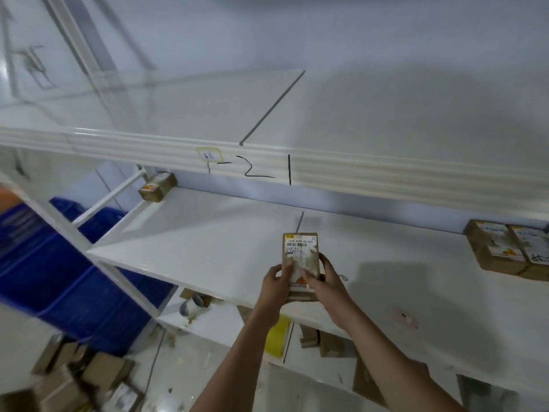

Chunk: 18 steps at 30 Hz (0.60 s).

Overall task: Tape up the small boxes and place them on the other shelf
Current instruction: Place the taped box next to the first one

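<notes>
On the far left, blue plastic bins [59, 263] stand beside the white shelf upright, and loose brown cardboard cartons [74, 373] lie on the floor below them. At the back left corner of the white middle shelf [208, 233] sits a lone small brown cardboard box with an orange sticker [157, 187].

Over the front edge of that shelf, the left hand [274, 282] grips the near left side of a small flat brown cardboard box with a white barcode label [301, 260], fingers curled round its edge and thumb on the top face. The right hand [322, 281] clamps the near right side, fingers wrapped over the edge. The box is tilted with its far end raised, above the shelf rather than resting on it, as far as can be told.

It looks light: both hands carry it by one end with no sign of sag. The cardboard seems stiff enough to hold its shape, but the thin walls would likely dent under a hard squeeze, and the glossy label and torn paper patch on top may be slick. The long side edges and corners seem the surest places to hold, keeping the top seam free for tape. Whether it is already taped cannot be told.

To the far right, a cluster of labelled brown boxes [505, 251] rests on the same shelf.
</notes>
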Motion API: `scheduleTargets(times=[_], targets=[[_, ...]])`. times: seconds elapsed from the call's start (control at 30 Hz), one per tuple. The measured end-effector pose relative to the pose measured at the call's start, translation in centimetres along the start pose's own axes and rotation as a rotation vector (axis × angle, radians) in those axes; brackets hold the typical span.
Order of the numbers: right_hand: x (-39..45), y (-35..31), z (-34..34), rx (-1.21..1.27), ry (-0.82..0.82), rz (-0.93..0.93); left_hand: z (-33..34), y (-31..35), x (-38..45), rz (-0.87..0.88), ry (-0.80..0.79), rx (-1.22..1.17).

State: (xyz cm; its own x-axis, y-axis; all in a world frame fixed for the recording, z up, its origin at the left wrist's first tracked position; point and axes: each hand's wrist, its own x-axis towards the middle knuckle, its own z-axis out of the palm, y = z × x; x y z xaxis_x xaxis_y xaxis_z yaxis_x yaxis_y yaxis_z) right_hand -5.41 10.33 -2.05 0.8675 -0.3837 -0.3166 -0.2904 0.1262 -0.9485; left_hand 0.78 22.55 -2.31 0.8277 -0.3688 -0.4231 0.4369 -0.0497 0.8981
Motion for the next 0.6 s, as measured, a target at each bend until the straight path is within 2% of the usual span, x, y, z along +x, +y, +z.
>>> scheduleTargets(times=[0.3, 0.43, 0.6], targets=[[0.8, -1.2, 11.1, -0.017, -0.098, -0.049, -10.8, 2.4, -0.7, 0.065, 0.123, 0.030], [1.2, -2.0, 17.5, -0.008, -0.121, -0.039, -16.9, 2.9, -0.2, 0.101, 0.189, 0.144], [1.6, -3.1, 25.7, 0.024, -0.127, -0.046, -24.3, 4.9, -0.4, 0.108, 0.188, 0.167]])
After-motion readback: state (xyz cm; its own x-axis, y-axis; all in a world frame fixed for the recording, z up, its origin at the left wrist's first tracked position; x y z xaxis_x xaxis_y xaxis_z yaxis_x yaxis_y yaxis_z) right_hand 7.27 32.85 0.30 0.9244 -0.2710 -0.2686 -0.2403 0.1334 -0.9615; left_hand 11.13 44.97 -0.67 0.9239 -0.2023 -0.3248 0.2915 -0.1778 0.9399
